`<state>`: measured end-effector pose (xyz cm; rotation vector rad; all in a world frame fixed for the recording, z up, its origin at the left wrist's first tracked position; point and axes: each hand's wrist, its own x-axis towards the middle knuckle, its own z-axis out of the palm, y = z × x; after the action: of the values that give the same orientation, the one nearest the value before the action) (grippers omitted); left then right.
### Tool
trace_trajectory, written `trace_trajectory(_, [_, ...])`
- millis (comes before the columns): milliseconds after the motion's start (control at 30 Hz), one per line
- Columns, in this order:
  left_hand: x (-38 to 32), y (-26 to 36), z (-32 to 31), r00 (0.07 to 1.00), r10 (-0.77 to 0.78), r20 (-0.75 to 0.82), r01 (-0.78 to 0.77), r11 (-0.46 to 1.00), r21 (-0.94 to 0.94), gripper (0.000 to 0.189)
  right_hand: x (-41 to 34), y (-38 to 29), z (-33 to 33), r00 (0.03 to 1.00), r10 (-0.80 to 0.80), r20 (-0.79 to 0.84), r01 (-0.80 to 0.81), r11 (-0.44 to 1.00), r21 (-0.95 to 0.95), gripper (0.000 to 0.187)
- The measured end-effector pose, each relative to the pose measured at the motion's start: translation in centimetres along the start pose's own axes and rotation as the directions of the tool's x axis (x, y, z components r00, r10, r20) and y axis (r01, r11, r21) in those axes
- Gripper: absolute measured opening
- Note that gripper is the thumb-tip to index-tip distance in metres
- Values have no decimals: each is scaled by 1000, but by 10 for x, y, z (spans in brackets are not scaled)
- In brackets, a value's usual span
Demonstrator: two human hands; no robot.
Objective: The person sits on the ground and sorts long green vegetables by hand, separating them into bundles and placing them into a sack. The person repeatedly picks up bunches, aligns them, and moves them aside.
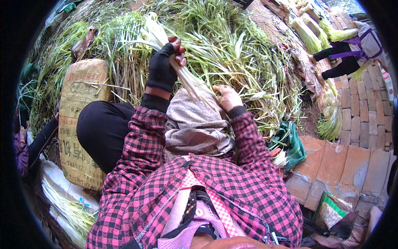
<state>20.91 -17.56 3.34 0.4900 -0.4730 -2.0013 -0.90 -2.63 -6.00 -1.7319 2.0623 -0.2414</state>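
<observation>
My left hand (168, 60), in a black fingerless glove, is closed around a bunch of pale, long-stemmed leafy vegetables (189, 77). One end of the bunch points up and left beyond my fingers; the other slants down over a grey cloth (196, 121) on my lap. My bare right hand (228, 97) is beside the lower ends, fingers curled near the leaves; whether it grips any stem cannot be told. In front of me spreads a large heap of loose green and yellowish stalks (214, 40).
A stuffed yellow printed sack (84, 124) lies at my left, with pale stalks (65, 202) below it. Green plastic (293, 146) is at my right. A co-worker (357, 49) bends over bundles (307, 34) on brick paving (363, 115); another person's arm (43, 137) shows far left.
</observation>
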Motion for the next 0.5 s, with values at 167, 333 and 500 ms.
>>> trace_trajectory(167, [-2,-1,-6,998,-31,-63,33,999,35,20,-1,26,-44,966,66,-248,81,839,538,18])
trace_trajectory(333, [-2,-5,-5,999,-47,-26,48,998,46,20,62,80,-77,877,321,-357,-314,946,79,22])
trace_trajectory(500, [-2,-5,-3,998,-46,-45,49,998,50,16,68,98,-34,803,586,-105,-594,779,-201,43])
